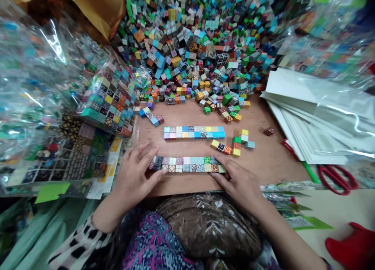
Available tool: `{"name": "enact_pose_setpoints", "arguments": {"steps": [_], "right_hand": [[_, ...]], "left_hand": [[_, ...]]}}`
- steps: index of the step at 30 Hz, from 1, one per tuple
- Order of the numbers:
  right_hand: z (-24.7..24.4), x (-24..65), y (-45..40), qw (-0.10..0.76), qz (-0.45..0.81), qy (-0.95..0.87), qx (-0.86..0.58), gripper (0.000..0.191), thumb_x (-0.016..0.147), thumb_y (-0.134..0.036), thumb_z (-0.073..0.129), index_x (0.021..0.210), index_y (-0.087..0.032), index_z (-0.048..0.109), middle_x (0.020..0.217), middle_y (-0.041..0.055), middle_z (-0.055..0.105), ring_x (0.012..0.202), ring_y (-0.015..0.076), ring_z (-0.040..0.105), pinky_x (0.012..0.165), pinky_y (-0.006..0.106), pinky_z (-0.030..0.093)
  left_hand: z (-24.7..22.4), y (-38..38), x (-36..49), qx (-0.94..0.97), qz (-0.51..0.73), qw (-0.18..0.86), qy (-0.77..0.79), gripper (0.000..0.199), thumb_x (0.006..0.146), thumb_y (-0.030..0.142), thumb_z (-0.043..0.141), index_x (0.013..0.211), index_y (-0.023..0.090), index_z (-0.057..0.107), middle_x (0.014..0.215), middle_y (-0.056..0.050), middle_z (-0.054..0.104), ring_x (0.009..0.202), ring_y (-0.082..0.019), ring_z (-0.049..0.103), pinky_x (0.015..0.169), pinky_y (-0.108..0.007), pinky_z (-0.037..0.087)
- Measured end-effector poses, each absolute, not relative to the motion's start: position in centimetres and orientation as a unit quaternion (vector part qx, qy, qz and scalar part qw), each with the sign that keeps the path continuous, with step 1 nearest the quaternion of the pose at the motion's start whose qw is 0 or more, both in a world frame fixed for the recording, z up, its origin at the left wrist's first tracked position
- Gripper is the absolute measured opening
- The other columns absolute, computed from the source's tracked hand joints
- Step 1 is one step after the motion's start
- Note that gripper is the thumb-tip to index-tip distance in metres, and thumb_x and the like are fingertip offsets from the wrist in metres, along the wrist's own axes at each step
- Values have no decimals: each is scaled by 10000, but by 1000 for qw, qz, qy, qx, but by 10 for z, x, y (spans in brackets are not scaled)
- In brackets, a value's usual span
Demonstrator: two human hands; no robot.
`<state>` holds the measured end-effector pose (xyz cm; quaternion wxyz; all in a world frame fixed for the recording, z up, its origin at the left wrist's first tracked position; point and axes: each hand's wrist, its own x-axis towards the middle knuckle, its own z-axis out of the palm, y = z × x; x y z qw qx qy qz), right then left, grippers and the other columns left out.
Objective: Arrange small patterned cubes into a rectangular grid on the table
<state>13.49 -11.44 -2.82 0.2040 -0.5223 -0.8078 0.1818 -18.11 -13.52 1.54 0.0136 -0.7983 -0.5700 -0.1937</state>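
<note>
A row of small patterned cubes, two cubes deep, lies on the wooden table near its front edge. At the row's left end is my left hand, its thumb along the near side and its fingers bent around the end. My right hand pinches the right end, with the thumb in front and the fingers behind. Parallel to this row and slightly farther away sits a second row of cubes, untouched. Right of it lie a short strip of cubes and a small joined cluster of cubes.
A large heap of loose cubes covers the back. Bagged cube blocks stand at left. White sheets, red-handled scissors and a green pen lie at right. One dark red cube sits alone.
</note>
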Motion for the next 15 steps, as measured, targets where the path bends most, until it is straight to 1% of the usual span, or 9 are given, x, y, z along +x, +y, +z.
{"name": "enact_pose_setpoints", "arguments": {"steps": [3,6,10,13,15], "right_hand": [[-28,135,-115,207,183,-809,-518,478,934,-393,534,1391,-255,525,1270,100,658,1082,295,663,824,470,580],[-28,136,-114,201,188,-812,-515,497,931,-392,537,1410,-260,505,1300,99,640,1120,299,646,840,478,576],[-25,137,-112,186,194,-817,-510,488,931,-397,533,1391,-233,522,1294,111,642,1103,299,655,829,474,583],[-22,136,-109,180,199,-821,-504,480,924,-369,539,1386,-238,529,1263,108,659,1078,294,667,817,466,587],[-20,135,-108,177,200,-823,-500,471,920,-349,540,1379,-241,538,1234,103,675,1043,284,681,798,453,591]], "left_hand": [[11,-139,-194,-801,-159,-19,-577,729,846,544,626,1461,260,358,1428,-156,461,1269,-369,470,1005,-569,427],[6,-140,-195,-811,-149,-40,-565,731,850,549,621,1456,227,371,1429,-172,445,1252,-359,481,978,-530,455],[2,-136,-190,-821,-147,-78,-545,585,907,463,579,1400,174,456,1335,-161,519,1204,-320,506,978,-501,462],[0,-134,-188,-821,-156,-81,-543,455,935,401,545,1319,157,549,1202,-139,592,1089,-293,544,915,-478,491],[-1,-134,-188,-815,-165,-87,-549,423,937,388,542,1289,158,584,1129,-124,616,1031,-278,557,883,-461,504]]}}
